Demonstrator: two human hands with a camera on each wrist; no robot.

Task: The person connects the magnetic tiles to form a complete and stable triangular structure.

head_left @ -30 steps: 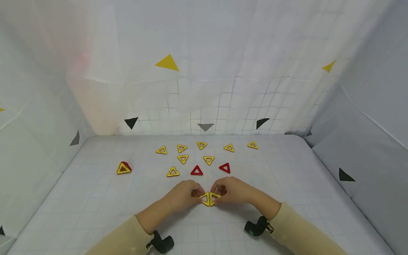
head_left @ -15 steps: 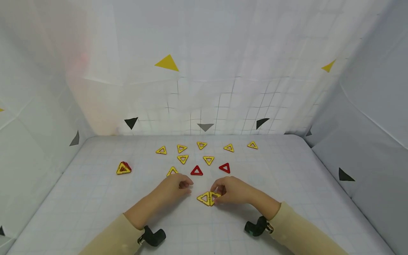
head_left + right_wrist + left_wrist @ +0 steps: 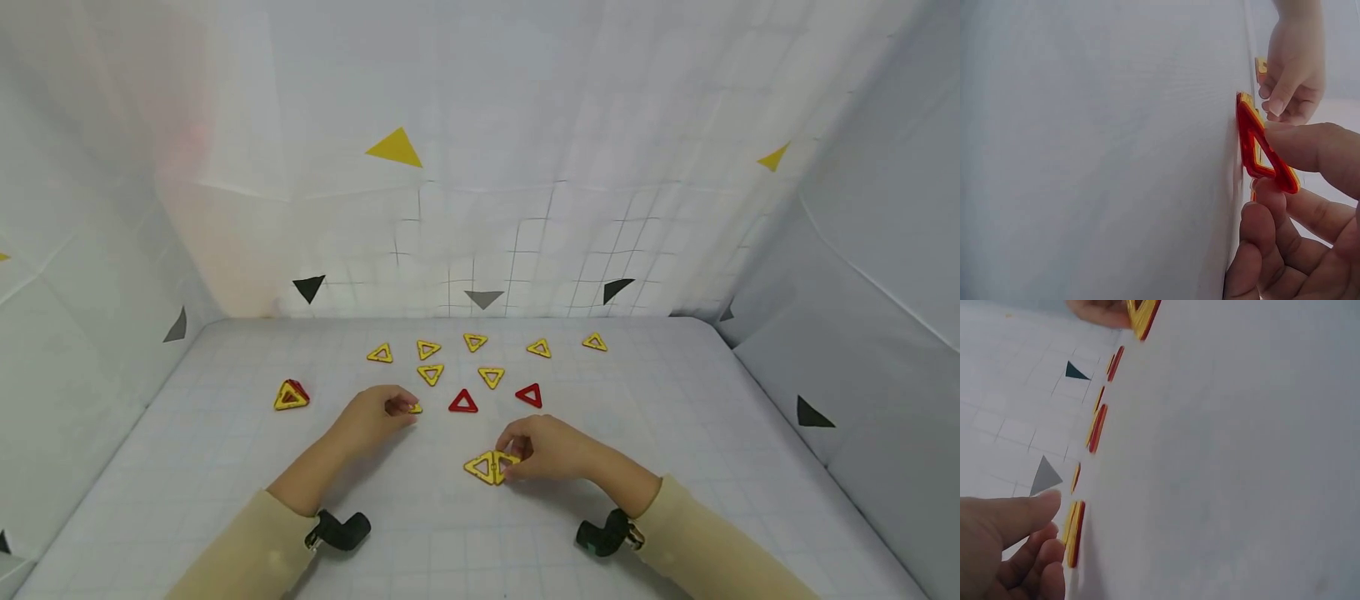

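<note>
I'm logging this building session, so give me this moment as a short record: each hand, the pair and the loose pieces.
Left hand: at a single yellow triangle; grip unclear
Right hand: pinching the right triangle of the pair
Pair: two yellow triangles, edge to edge
Red triangles: two, apart from each other
Other yellow triangles: seven, farther back than the reds
Yellow-and-red piece: apart, on the person's left
</note>
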